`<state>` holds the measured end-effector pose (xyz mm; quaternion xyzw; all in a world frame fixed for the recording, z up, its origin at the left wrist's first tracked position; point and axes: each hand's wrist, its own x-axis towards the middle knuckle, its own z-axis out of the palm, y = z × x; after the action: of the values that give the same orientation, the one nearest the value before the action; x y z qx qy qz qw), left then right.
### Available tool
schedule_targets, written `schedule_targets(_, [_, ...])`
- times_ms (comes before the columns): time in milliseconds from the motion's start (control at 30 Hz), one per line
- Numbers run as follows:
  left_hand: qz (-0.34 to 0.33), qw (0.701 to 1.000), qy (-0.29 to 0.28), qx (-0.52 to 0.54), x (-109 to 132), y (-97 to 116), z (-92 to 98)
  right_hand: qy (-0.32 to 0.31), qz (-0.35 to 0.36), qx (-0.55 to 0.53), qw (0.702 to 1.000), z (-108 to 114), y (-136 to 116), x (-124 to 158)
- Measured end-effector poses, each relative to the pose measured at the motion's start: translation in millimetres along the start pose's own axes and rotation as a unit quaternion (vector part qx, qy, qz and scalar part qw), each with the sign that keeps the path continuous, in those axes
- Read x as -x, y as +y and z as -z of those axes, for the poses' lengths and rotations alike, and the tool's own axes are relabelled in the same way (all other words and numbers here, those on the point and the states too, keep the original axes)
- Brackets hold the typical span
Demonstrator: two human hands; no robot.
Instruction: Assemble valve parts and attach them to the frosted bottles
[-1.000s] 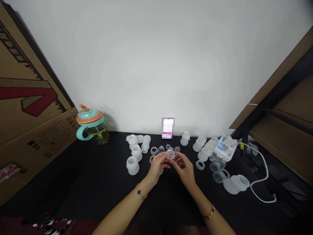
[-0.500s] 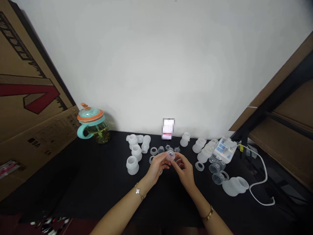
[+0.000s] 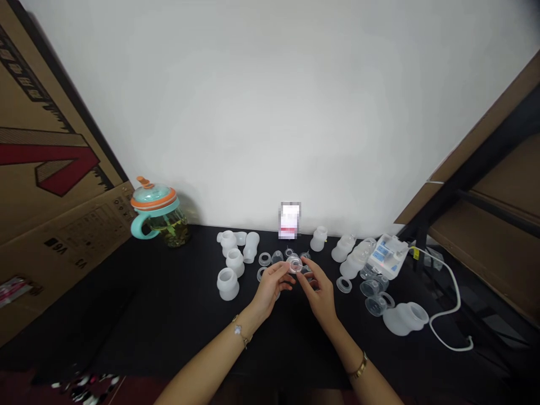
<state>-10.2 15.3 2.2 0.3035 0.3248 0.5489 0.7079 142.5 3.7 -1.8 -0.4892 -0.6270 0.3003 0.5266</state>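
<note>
Between my hands is a clear round bottle nipple (image 3: 294, 263) with a wide rim, held just above the black table. My left hand (image 3: 270, 286) pinches its left edge between thumb and forefinger, the other fingers curled below. The thumb and forefinger of my right hand (image 3: 317, 286) close on its right side. Behind my hands lie clear nipples (image 3: 277, 257) and pale collar rings (image 3: 265, 259), some partly covered by my fingers. White bottle bodies (image 3: 228, 284) stand to the left. On the right are a frosted bottle (image 3: 343, 248) and a loose ring (image 3: 344, 285).
A teal-lidded glass jug (image 3: 160, 216) stands at the back left beside a large cardboard box (image 3: 63, 225). To the right are a white device (image 3: 386, 256), clear caps (image 3: 374, 305), a wide-mouthed bottle (image 3: 405, 319) and a white cable (image 3: 455, 289). A blurred card (image 3: 289, 219) leans against the wall.
The clear nipple has tilted slightly and moved up a little between my fingers. My right forefinger has shifted up along its edge. The surrounding parts lie as before.
</note>
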Motion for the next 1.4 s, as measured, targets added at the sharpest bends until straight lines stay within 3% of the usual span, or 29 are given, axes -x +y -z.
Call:
schedule_targets(333, [0.006, 1.000, 0.024, -0.013, 0.3, -0.1, -2.6, -0.004, 0.019, -0.014, 1.000, 1.3, -5.5, -0.5])
schedule_targets(733, [0.007, 0.998, 0.015, -0.059, 0.4, -0.5, -3.0, 0.023, -0.008, -0.020, 1.000, -0.2, -2.4, -0.8])
schedule_targets(1200, [0.040, 0.999, 0.000, 0.018, -0.1, -0.3, -0.2, -0.010, 0.007, -0.036, 0.999, 0.1, 2.4, -1.6])
schedule_targets(1400, [0.032, 0.999, -0.008, 0.007, 0.6, 0.3, -0.9, -0.003, -0.031, -0.075, 0.997, -0.9, 5.1, -1.9])
